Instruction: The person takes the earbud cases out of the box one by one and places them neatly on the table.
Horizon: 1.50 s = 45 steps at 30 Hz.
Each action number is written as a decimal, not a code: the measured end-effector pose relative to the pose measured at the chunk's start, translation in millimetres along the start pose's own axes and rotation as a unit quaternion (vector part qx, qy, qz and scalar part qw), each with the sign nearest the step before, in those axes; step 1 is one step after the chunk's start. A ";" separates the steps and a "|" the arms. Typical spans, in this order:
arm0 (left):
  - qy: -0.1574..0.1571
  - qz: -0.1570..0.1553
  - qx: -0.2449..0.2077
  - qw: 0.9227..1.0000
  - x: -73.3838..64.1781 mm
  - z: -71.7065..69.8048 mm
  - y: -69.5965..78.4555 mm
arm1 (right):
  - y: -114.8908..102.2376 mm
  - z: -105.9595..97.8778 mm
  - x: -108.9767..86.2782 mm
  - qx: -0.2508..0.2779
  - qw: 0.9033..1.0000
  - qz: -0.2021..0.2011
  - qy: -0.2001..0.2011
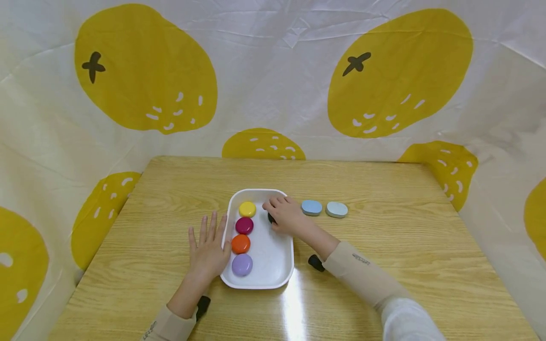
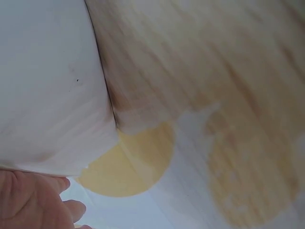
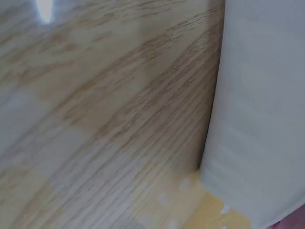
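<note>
Overall, a patterned cloth (image 1: 273,57) with big yellow fruit shapes hangs behind a wooden table (image 1: 384,284). On the table sits a white tray (image 1: 270,280), rim up; it appears to be light, stiff plastic, liable to slide if knocked, and best held by opposite rims. The left hand (image 1: 209,255) lies along the tray's left side, fingers spread and gripping nothing, thumb at the rim. The right hand (image 1: 285,217) reaches over the right rim, fingers curled round a black piece (image 1: 271,218) inside the tray, mostly hidden from where I stand.

Outside, just right of the tray, lie a blue oval (image 1: 312,207) and a pale blue oval (image 1: 337,210), near each other. Within, along the left wall, a purple disc (image 1: 242,264), orange disc (image 1: 241,244), dark red disc (image 1: 244,225) and yellow disc (image 1: 247,209) form a close column, purple nearest me.

In my judgement these pieces are light, hard and not readily broken; their glossy, rounded tops may slip, so thumb and fingertips should take opposite edges.
</note>
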<state>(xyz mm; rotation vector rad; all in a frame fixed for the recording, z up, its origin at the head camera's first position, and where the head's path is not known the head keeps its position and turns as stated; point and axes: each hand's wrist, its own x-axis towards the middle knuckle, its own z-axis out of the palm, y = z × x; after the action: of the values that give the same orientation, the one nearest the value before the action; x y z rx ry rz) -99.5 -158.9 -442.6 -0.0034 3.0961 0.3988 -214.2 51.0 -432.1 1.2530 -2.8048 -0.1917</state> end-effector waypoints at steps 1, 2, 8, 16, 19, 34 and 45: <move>-0.001 -0.001 0.000 1.000 0.0 0.0 -0.2 | -0.7 1.0 1.2 -0.005 1.000 0.003 -0.007; -0.003 -0.002 0.001 1.000 0.0 -0.1 -0.2 | -1.3 2.1 2.5 -0.011 1.000 0.007 -0.017; -0.003 -0.002 0.002 1.000 -0.1 0.1 -0.9 | -6.7 4.5 7.3 -0.057 0.995 0.034 -0.077; -0.007 -0.002 0.000 1.000 0.2 0.9 -1.2 | -10.9 8.9 9.6 -0.131 0.985 0.041 -0.100; -0.009 -0.002 -0.002 1.000 0.2 0.8 -0.8 | -11.2 10.6 9.9 -0.132 0.986 0.043 -0.091; -0.010 -0.005 0.006 1.000 0.5 2.0 -0.7 | -8.4 9.1 4.1 0.010 0.999 0.037 0.036; -0.010 -0.003 0.001 1.000 0.8 1.8 0.9 | 19.5 -15.2 -22.8 0.169 0.970 0.099 0.144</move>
<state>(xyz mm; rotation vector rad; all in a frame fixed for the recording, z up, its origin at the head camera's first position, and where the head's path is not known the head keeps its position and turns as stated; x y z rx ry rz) -100.2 -157.6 -444.2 -0.0097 3.0764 0.3936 -211.7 79.5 -414.5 0.9420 -2.7486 0.4609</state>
